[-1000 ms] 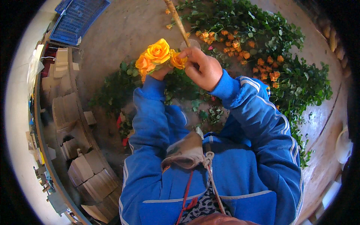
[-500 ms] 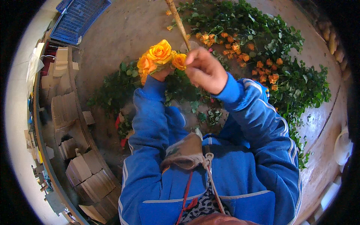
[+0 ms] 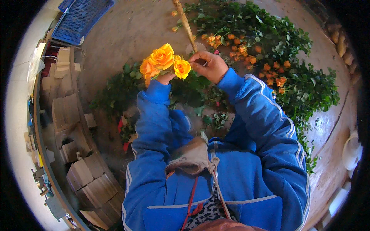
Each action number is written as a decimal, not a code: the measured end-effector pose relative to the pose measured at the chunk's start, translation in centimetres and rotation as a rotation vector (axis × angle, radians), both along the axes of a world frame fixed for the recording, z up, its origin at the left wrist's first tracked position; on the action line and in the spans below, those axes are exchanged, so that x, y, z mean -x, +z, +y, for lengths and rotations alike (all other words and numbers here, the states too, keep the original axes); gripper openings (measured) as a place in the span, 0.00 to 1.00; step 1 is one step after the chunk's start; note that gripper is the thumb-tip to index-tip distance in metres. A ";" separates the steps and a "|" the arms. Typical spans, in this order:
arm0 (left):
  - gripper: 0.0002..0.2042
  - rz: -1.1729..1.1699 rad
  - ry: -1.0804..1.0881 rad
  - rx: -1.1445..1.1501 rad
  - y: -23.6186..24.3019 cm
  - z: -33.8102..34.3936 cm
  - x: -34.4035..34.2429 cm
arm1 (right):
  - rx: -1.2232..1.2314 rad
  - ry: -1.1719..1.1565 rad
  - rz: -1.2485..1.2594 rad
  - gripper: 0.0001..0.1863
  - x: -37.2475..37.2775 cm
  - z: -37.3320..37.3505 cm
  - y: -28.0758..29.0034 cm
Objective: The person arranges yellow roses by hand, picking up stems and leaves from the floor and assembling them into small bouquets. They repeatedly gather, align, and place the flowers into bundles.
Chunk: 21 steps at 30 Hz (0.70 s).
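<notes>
Brown floor (image 3: pixel 119 36) behind, our left hand (image 3: pixel 165 78) grips yellow-orange roses (image 3: pixel 161 57) at upper centre, our right hand (image 3: pixel 210 66) curled just beside, pinching anything or not, we can't tell.

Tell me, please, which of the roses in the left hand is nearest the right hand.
It is the rightmost yellow rose, beside the right hand; the other roses in the left hand sit farther left.

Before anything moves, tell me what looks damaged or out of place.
Some leaves lie on the floor between the legs, apart from the orange roses at right, so they resemble litter. The yellow roses in the left hand look undamaged.
</notes>
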<state>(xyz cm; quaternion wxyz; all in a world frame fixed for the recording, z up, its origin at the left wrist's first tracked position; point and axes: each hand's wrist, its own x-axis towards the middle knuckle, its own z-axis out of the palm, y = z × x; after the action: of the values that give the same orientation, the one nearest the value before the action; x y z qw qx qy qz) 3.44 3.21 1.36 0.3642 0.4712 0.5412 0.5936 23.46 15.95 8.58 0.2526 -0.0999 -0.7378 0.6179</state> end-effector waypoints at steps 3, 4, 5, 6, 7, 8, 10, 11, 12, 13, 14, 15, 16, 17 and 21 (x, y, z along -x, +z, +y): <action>0.17 -0.015 -0.032 -0.065 -0.8 -0.1 1.1 | 0.069 0.037 0.096 0.07 -0.1 -1.3 1.0; 0.17 0.022 -0.017 -0.002 -0.7 -0.2 1.6 | 0.104 0.016 0.131 0.07 0.0 -1.7 1.6; 0.18 0.056 -0.086 0.083 -0.5 -0.2 2.1 | 0.155 -0.009 0.125 0.07 -0.4 -2.0 2.1; 0.19 0.090 -0.153 0.167 -0.2 -0.1 2.7 | 0.098 -0.022 0.171 0.07 -0.8 -2.2 2.6; 0.22 0.204 -0.082 0.131 -0.2 -0.4 2.4 | 0.054 -0.037 0.179 0.06 -1.3 -2.4 3.2; 0.26 0.317 -0.011 0.096 0.0 -0.6 2.1 | 0.010 -0.043 0.189 0.06 -1.7 -2.6 3.7; 0.26 0.354 0.020 0.064 0.3 -0.8 1.3 | -0.232 -0.131 0.166 0.09 -1.8 -2.7 4.6; 0.26 0.343 0.017 0.056 0.5 -0.7 1.0 | -0.353 -0.171 0.155 0.10 -1.8 -2.9 5.0; 0.26 0.331 0.013 0.047 0.7 -0.7 0.6 | -0.401 -0.188 0.164 0.10 -1.8 -3.0 5.3; 0.26 0.326 0.011 0.044 0.9 -0.6 0.4 | -0.449 -0.205 0.175 0.10 -1.6 -3.2 5.5; 0.26 0.323 0.006 0.041 1.1 -0.5 0.2 | -0.486 -0.209 0.167 0.11 -1.5 -3.4 5.7; 0.26 0.329 0.005 0.037 1.3 -0.4 0.1 | -0.520 -0.241 0.159 0.10 -1.4 -3.6 5.8; 0.26 0.334 0.006 0.032 1.5 -0.3 0.0 | -0.541 -0.260 0.132 0.10 -1.3 -3.7 5.9; 0.26 0.340 0.007 0.025 1.7 -0.3 0.0 | -0.550 -0.271 0.111 0.10 -1.2 -3.8 6.0; 0.26 0.351 0.000 0.014 2.2 -0.3 -0.2 | -0.587 -0.317 0.097 0.10 -1.1 -4.1 6.1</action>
<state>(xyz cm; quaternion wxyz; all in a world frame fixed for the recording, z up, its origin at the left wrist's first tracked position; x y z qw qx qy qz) 3.63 2.86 3.56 0.2674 0.5651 0.6007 0.4983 24.58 11.90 14.70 0.3981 -0.1068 -0.8469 0.3360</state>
